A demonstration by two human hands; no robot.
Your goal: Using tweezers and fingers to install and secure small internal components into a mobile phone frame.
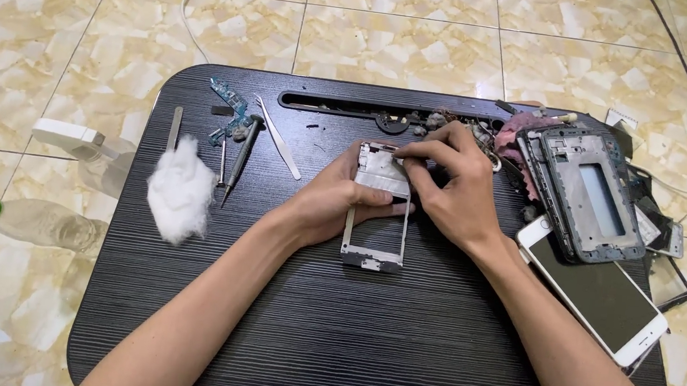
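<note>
Below, left hand (333, 200) gripping phone frame (377, 209) from the side, right hand (449, 182) arched over, fingertips pinching its top edge

The dark wood-grain surface (330, 334) rests on a tiled floor (392, 38). At 9 o'clock: a white cotton wad (181, 189). At 10 to 11 o'clock: a screwdriver (241, 156), tweezers (277, 150) and a small blue circuit board (229, 106). At 3 o'clock: a white smartphone (598, 295) beside stacked grey phone frames (583, 191). Off the surface at 9 o'clock: a clear spray bottle (80, 142).

Bright even light, soft shadows, sharp focus, slight edge distortion.
</note>
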